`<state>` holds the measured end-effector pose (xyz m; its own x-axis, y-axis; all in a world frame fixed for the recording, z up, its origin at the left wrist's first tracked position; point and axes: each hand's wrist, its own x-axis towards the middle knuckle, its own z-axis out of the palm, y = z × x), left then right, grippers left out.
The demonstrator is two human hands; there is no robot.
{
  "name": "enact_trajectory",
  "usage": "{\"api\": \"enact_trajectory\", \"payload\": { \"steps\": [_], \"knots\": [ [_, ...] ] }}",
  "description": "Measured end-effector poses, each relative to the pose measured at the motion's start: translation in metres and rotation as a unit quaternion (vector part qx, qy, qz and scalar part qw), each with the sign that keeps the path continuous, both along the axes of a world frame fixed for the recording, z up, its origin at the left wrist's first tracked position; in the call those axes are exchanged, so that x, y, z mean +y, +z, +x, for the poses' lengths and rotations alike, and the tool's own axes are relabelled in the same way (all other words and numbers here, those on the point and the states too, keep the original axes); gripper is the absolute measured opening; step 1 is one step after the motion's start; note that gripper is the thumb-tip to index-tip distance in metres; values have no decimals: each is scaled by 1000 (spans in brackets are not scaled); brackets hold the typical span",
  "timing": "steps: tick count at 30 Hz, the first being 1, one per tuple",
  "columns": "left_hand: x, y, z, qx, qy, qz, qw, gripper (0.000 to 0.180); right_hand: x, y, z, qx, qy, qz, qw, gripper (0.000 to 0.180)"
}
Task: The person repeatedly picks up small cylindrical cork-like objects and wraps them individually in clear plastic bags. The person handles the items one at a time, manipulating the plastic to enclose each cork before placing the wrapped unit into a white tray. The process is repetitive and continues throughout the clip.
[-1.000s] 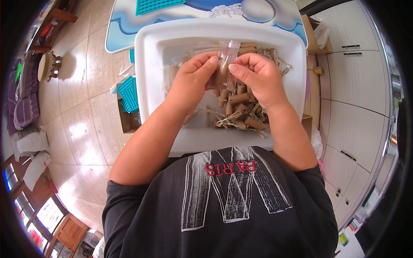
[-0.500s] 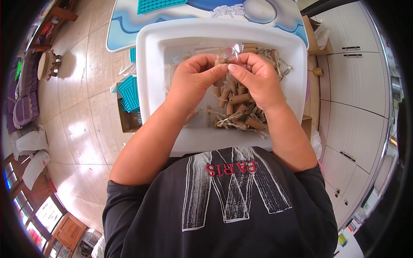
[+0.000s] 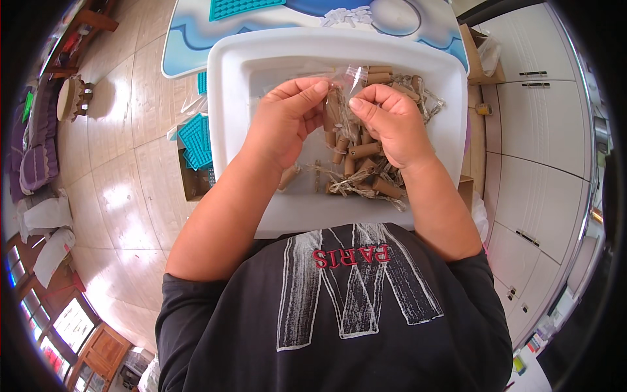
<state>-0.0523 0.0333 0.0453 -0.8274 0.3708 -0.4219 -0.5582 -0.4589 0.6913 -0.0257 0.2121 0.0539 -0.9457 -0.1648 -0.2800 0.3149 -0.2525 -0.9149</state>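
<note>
While your left hand [image 3: 289, 121] pinches one side of a clear plastic bag [image 3: 354, 74] between thumb and fingers, your right hand [image 3: 393, 121] stands at its other side, thumb and forefinger nearly together; whether they grip the film I cannot tell. You have the bag above a white tub [image 3: 220, 121], where brown cylinders [image 3: 362, 151] lie heaped among wiry bundles [image 3: 353, 182], near the blue-patterned desk [image 3: 186, 49].

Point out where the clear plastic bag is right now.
In the head view, the clear plastic bag is just above centre, between the person's left hand and right hand, over the white tub of brown cylinders.
</note>
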Motion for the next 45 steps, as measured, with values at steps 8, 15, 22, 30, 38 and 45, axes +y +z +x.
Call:
{"api": "enact_trajectory", "payload": {
  "steps": [8,15,22,30,38,45],
  "knots": [
    [0,3,-3,-23,0,38,999,24,3,-1,-1,-21,-7,-26,999,9],
    [1,-2,0,-3,10,-11,1000,14,-7,0,-2,13,-20,24,999,19],
    [8,5,5,34,38,-79,996,12,-6,-13,-2,27,-1,55,998,23],
    [12,8,8,29,40,-102,994,25,-4,-9,-3,-11,-5,36,999,17],
    [7,5,6,-20,25,-59,998,19,-6,-10,-3,17,-66,35,997,15],
    [9,4,11,60,-19,-109,992,20,-6,-2,-2,376,-127,377,837,11]
  ]
}}
